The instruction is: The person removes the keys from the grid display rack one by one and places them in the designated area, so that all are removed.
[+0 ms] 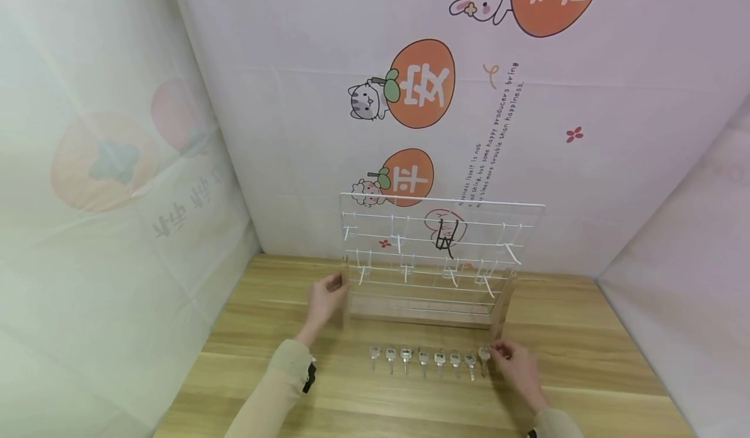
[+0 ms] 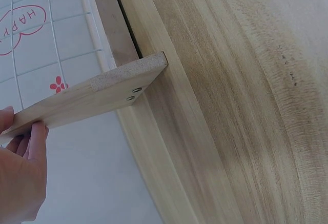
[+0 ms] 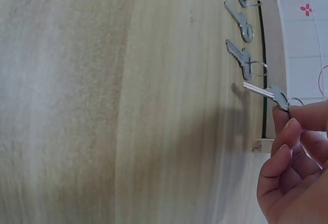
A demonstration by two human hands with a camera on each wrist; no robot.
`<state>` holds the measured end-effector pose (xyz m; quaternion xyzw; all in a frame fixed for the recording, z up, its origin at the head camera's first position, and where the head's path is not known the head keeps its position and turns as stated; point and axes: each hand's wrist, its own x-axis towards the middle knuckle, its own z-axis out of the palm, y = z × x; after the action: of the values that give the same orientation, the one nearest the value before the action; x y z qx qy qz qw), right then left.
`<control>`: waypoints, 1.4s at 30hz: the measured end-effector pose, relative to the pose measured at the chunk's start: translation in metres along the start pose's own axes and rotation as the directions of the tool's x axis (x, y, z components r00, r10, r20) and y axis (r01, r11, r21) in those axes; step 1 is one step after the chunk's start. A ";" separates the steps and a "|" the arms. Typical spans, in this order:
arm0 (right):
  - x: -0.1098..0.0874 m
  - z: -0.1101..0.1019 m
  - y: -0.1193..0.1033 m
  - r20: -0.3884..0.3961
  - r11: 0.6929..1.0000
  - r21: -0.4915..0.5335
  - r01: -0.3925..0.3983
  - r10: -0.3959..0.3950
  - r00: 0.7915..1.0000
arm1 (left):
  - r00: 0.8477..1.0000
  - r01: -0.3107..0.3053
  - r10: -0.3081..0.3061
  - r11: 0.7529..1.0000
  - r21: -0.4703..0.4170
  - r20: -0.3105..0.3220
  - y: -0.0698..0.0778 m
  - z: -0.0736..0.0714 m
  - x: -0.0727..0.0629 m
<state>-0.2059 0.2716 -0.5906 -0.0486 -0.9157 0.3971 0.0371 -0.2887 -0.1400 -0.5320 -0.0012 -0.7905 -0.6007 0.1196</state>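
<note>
My left hand (image 1: 323, 301) holds the wooden side piece (image 2: 82, 101) of a wire display rack, thumb on one face and fingers on the other. My right hand (image 1: 518, 368) pinches a key (image 3: 277, 96) at its small metal ring. Raised off the table, this key stands at the right end of a row of silver keys (image 1: 439, 359) in front of the rack's wooden base bar (image 1: 422, 319). The right wrist view shows rings on several of the lying keys. Hooks hang on the rack's white wire grid, several white and one black hook (image 1: 444, 243).
The rack stands on a wood-grain table (image 1: 592, 347) near its back edge. Behind it rises a printed cloth wall (image 1: 305, 138) with cartoon animals and orange fruit. More cloth (image 1: 117, 282) encloses the left side, and another sheet the right.
</note>
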 end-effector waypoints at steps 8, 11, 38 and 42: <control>0.003 0.004 0.006 0.009 0.999 -0.038 0.002 -0.002 1.000 | 1.000 0.003 -0.003 1.000 0.005 0.001 -0.001 -0.001 0.000; 0.003 0.004 0.006 0.007 0.998 -0.054 0.015 -0.015 1.000 | 1.000 0.007 -0.007 1.000 0.002 0.005 0.000 -0.001 0.000; 0.006 0.008 0.015 0.032 0.996 -0.089 0.006 -0.003 0.999 | 0.998 0.051 -0.052 0.998 0.026 0.025 -0.002 -0.001 0.000; 0.006 0.008 0.014 0.038 0.995 -0.094 0.015 -0.012 0.999 | 0.998 0.056 -0.056 0.998 0.017 0.025 -0.001 -0.002 0.000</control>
<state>-0.2122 0.2759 -0.6059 -0.0367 -0.9342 0.3541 0.0203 -0.2887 -0.1418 -0.5327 0.0142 -0.7965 -0.5973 0.0928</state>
